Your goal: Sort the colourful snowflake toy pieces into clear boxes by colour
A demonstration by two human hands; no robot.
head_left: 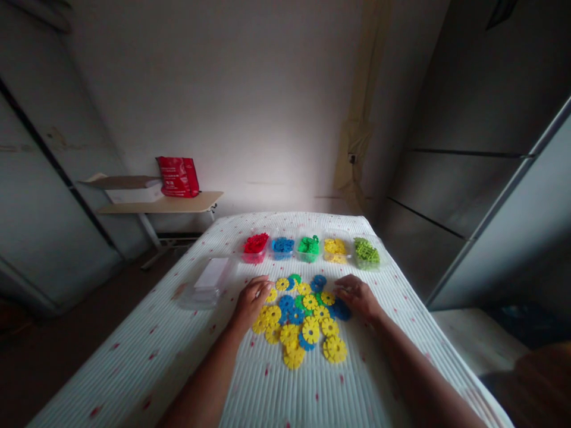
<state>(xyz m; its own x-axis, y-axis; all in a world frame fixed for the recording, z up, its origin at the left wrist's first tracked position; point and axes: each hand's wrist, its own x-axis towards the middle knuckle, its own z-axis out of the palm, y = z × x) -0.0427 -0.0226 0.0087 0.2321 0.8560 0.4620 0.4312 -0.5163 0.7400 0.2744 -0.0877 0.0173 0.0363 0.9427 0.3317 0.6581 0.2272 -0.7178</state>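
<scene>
Discs: a pile of yellow, blue and green flower discs (303, 321) lies on the near middle of the surface (276, 392).
Left hand (253, 300): rests flat at the pile's left edge, fingers loose, touching yellow discs, gripping nothing.
Right hand (359, 296): rests at the right edge, fingers loose on a blue disc.
Feel: they look light, stiff and a bit slippery; pinch one by its rim.
Far side: five small tubs (307, 248) hold sorted colours.
Left: a clear box (206, 285).

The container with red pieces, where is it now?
In the head view, the container with red pieces stands leftmost in the far row, beside the blue container, beyond the left hand.
</scene>
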